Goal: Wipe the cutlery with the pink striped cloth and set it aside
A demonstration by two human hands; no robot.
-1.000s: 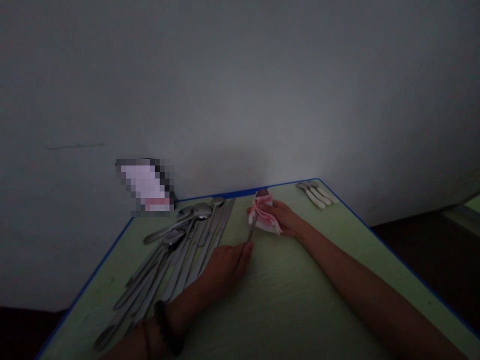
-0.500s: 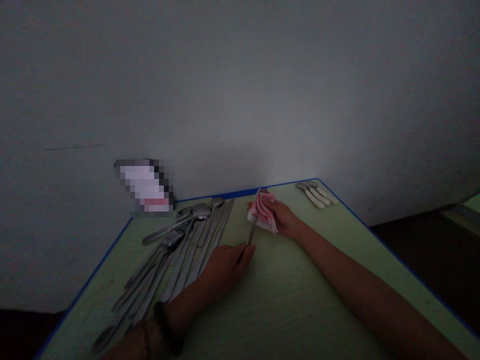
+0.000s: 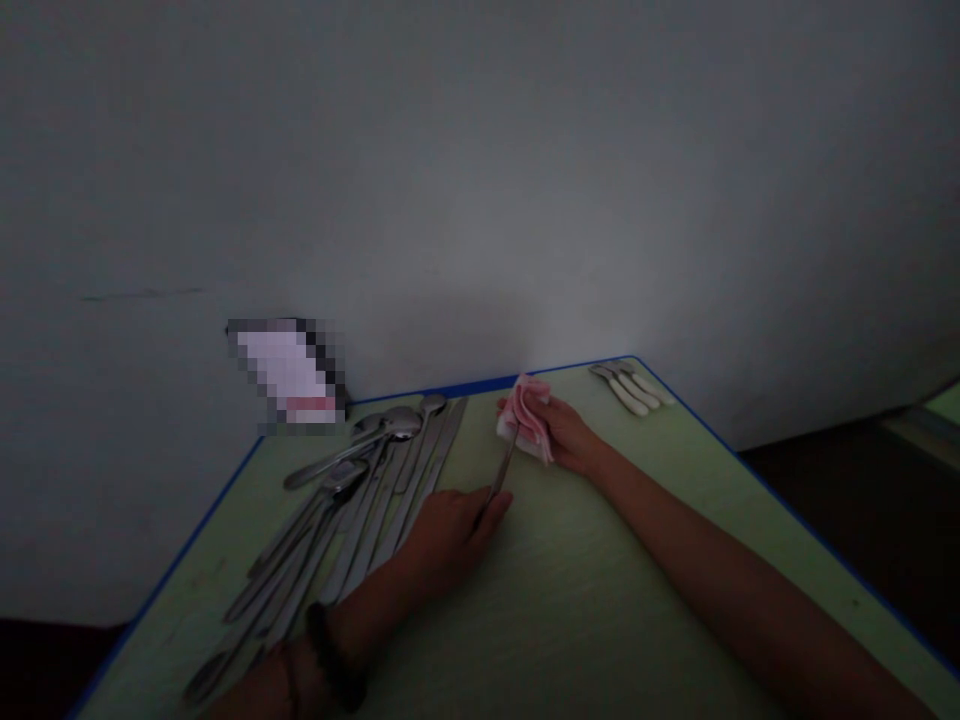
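Cloth (image 3: 524,412) hides the far end of the utensil (image 3: 503,470).

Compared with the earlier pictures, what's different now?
The pink cloth in the right hand now covers a dark tip, apparently the end of the utensil, that showed beyond it a second ago. The left hand keeps its grip on the utensil; nothing was let go. The cutlery pile and white-handled cutlery stayed put.

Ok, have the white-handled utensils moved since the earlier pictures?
No, the white-handled utensils show no visible shift: they lie in the same place near the far right corner of the table.
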